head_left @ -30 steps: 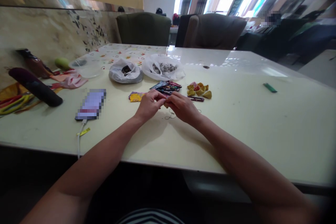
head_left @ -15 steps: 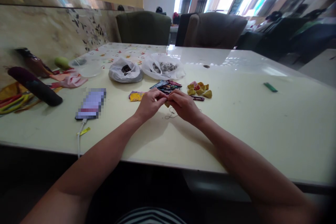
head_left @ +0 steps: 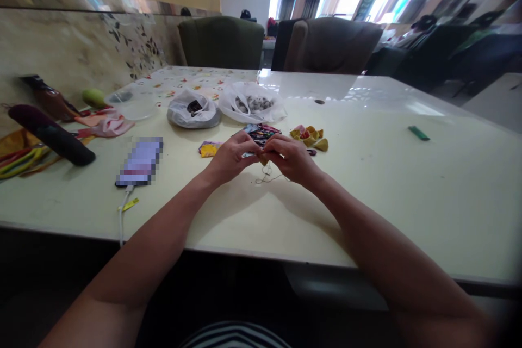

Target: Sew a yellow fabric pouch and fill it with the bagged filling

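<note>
My left hand [head_left: 233,156] and my right hand [head_left: 290,157] meet above the table, fingertips pinched on a small yellow-brown piece [head_left: 263,160] between them. A thin dark thread [head_left: 265,178] trails on the table just below it. Right behind my hands lies a pile of dark, multicoloured scraps [head_left: 261,134]. Yellow and purple cloth pieces [head_left: 209,149] are left of my left hand. Beyond my right hand sits a group of small yellow cone-like pieces [head_left: 310,136], some with pink or red. My fingers cover most of the held piece.
Two white plastic bags, one with dark contents [head_left: 193,117] and one with greyish pieces [head_left: 253,114], stand behind. A charging phone [head_left: 140,162], a dark cylinder [head_left: 53,136] and a bottle [head_left: 51,99] are left. A green object [head_left: 418,132] lies right. Chairs and people are beyond.
The yellow-brown piece shows more below my fingertips, and more of the thread is visible toward my right hand. The whole view has shifted slightly.
</note>
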`<action>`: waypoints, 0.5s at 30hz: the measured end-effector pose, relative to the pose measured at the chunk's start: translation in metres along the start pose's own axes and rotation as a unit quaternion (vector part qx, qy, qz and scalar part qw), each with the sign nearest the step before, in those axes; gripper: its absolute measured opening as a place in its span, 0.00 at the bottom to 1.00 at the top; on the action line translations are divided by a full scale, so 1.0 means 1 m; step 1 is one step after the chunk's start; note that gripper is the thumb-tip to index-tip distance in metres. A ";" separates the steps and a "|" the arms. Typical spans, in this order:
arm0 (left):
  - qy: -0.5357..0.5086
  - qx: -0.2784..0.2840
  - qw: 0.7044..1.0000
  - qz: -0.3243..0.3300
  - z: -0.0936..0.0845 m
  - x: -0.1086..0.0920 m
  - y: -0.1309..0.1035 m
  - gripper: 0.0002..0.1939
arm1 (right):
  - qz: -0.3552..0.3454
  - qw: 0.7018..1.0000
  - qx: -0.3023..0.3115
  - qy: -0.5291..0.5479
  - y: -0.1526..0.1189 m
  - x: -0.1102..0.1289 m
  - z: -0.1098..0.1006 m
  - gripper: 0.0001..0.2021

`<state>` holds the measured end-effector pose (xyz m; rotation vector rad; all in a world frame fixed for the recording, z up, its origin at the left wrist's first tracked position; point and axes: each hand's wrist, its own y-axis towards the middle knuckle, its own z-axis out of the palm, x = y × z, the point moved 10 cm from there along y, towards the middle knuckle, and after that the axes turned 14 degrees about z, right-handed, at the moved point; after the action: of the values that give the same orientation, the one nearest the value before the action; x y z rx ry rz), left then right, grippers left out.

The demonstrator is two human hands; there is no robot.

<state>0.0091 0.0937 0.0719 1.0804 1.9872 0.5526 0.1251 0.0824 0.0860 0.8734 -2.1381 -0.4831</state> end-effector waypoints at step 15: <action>-0.146 -0.084 0.982 -0.084 -0.002 0.007 -0.004 0.09 | -0.025 0.997 -0.077 0.008 -0.005 0.018 -0.014 0.10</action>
<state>0.0031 0.0969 0.0677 0.8297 1.7221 0.4348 0.1295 0.0652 0.1016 0.8423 -2.0382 -0.6547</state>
